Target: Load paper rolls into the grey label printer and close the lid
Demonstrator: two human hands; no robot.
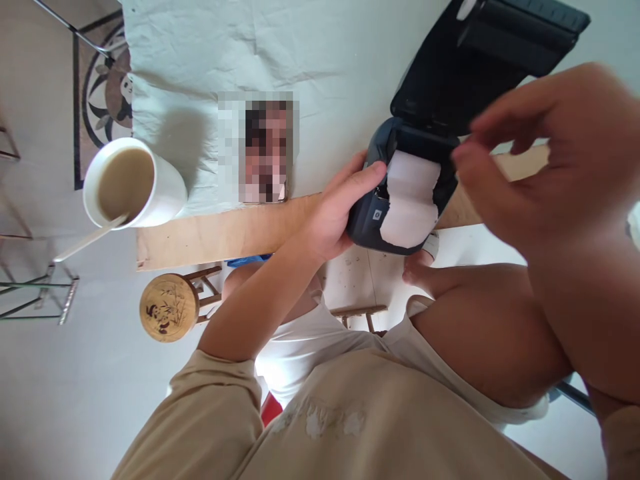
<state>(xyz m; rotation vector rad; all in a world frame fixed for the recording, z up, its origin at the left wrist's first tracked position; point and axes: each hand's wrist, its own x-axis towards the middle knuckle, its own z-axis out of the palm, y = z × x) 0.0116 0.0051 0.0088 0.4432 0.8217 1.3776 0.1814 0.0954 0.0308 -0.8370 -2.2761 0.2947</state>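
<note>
A dark portable receipt printer (pixel 364 227) is held over the table's near edge, its black lid (pixel 440 73) swung up. White paper (pixel 411 200) from inside it lies curled across its opening. My left hand (pixel 345 207) grips the printer's left side, thumb on top by the paper. At the printer's right rim, beside the lid hinge, my right hand (pixel 540 153) has its thumb and forefinger tips drawn together in a pinch. Slight blur covers that hand, and anything between the tips is too small to make out.
A white cup (pixel 167 190) of brownish liquid with a spoon (pixel 90 239) stands at the table's left corner. A phone-like object (pixel 266 153), pixelated, lies on the pale cloth (pixel 330 67). Below are the wooden table edge (pixel 215 233) and a round stool (pixel 169 308).
</note>
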